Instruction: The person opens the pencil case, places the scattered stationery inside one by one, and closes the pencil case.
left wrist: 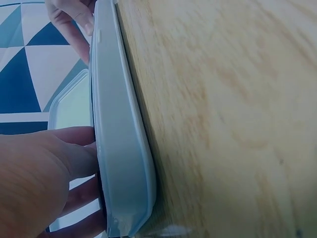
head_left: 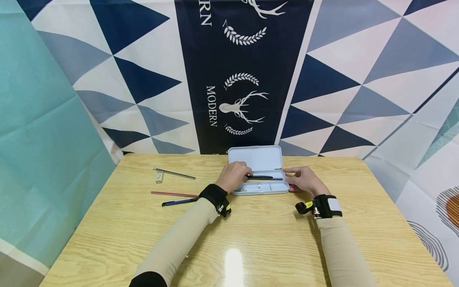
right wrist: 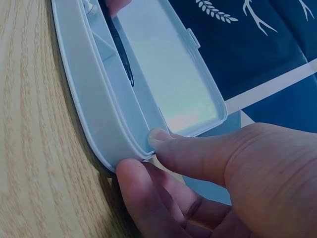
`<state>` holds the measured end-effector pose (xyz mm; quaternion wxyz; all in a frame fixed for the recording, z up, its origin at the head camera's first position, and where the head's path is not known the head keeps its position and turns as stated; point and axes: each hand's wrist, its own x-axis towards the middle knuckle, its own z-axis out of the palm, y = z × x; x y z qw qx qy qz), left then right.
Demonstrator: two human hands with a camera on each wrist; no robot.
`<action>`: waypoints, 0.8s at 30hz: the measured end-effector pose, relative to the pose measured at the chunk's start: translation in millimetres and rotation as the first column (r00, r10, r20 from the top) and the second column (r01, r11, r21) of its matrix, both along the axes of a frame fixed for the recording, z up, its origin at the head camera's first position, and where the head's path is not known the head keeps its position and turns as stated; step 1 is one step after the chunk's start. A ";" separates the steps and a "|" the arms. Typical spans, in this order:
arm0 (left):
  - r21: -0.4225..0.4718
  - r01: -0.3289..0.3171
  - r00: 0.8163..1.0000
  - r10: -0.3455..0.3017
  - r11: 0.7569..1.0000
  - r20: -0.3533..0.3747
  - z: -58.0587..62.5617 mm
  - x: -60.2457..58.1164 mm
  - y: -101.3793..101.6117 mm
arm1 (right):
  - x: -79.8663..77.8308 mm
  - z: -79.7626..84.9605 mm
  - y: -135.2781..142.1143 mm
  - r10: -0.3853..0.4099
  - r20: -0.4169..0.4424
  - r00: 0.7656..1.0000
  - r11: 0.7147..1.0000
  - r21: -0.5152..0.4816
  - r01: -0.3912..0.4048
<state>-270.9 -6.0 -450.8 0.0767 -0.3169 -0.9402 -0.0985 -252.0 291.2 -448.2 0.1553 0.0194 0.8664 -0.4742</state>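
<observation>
Likely loading the open pencil case (head_left: 255, 158) on the table (head_left: 276, 239): right hand (head_left: 305, 181) pinches its end, left hand (head_left: 233, 175) is at the black pen (head_left: 261, 177) inside; can't tell if gripping. Next probably calls for settling that pen flat.

a glossy wood-grain table (head_left: 272, 239) stands before a triangle-patterned hanging cloth (head_left: 333, 79).

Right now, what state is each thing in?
Case: open
Lid: raised
Left hand: fingers in case, grip unclear
Right hand: pinching case's right end
Black pen: in case, by left hand
Dark pencil: loose on table
Eraser: on table, beside dark pencil
Red pencil: loose on table
Blue pen: loose on table
</observation>
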 end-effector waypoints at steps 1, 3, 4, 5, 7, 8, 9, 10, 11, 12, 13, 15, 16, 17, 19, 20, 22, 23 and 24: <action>0.001 0.000 1.000 0.000 1.000 -0.003 0.2 0.2 0.1 | 0.0 0.0 -0.2 -0.001 0.002 1.000 1.000 0.001 0.001; 0.005 -0.001 1.000 0.001 1.000 -0.005 0.4 0.6 0.2 | 0.0 -0.1 -0.2 0.001 0.001 1.000 1.000 0.004 -0.001; 0.006 -0.002 1.000 0.002 1.000 -0.004 0.6 0.7 0.3 | 0.2 -0.1 -0.3 0.001 0.001 1.000 1.000 0.004 -0.001; 0.009 -0.003 1.000 0.003 1.000 -0.002 1.0 0.9 0.3 | 0.1 0.0 -0.4 -0.002 0.002 1.000 1.000 0.004 0.002; 0.011 -0.005 1.000 0.005 1.000 -0.002 1.7 1.2 0.3 | -0.1 0.1 -0.3 -0.003 0.003 1.000 1.000 0.006 0.003; 0.012 -0.005 1.000 0.005 1.000 -0.003 2.3 1.3 0.2 | 0.0 0.3 -0.5 -0.004 0.004 1.000 1.000 0.005 0.004; 0.013 -0.004 1.000 0.004 1.000 -0.007 2.9 1.4 0.2 | -0.3 0.1 -0.5 -0.006 0.005 1.000 1.000 0.006 0.006; 0.014 -0.002 1.000 0.002 1.000 -0.011 3.6 1.6 0.1 | -0.3 0.3 -0.6 -0.007 0.005 1.000 1.000 0.007 0.007; 0.016 0.001 1.000 -0.001 1.000 -0.019 4.2 1.7 0.0 | -0.4 0.4 -0.7 -0.008 0.007 1.000 1.000 0.008 0.008; 0.018 0.006 1.000 -0.005 1.000 -0.028 4.7 1.8 0.0 | -0.4 0.2 -0.3 -0.004 0.005 1.000 1.000 0.010 0.004; 0.021 0.011 0.999 -0.010 1.000 -0.037 5.3 1.8 0.0 | -0.3 0.5 -0.4 -0.006 0.006 1.000 1.000 0.010 0.005; 0.029 0.019 0.998 -0.018 0.999 -0.055 6.8 1.8 0.2 | -0.5 0.3 -0.1 -0.008 0.008 1.000 1.000 0.010 0.008; 0.037 0.023 0.998 -0.020 0.999 -0.061 7.7 1.6 0.4 | -0.1 0.8 -0.1 -0.006 0.007 1.000 1.000 0.011 0.006; 0.045 0.027 0.997 -0.024 0.999 -0.067 8.4 1.5 0.6 | 0.0 1.1 -0.1 -0.006 0.006 1.000 1.000 0.012 0.006; 0.056 0.032 0.997 -0.028 0.998 -0.073 9.8 1.4 0.8 | 0.3 1.9 -0.2 -0.009 0.006 1.000 1.000 0.014 0.009; 0.058 0.034 0.997 -0.029 0.998 -0.076 10.4 1.5 0.9 | 0.5 2.2 -0.2 -0.011 0.006 1.000 1.000 0.015 0.011; 0.060 0.034 0.997 -0.030 0.998 -0.072 11.0 1.9 0.7 | 1.0 2.8 -0.1 -0.007 0.003 1.000 1.000 0.018 0.007; 0.055 0.034 0.997 -0.030 0.998 -0.071 11.1 2.2 0.4 | 1.1 2.8 -0.2 -0.006 0.003 1.000 1.000 0.017 0.006; 0.051 0.032 0.997 -0.029 0.998 -0.069 11.0 2.6 0.1 | 1.1 2.4 -0.2 -0.005 0.003 1.000 1.000 0.016 0.005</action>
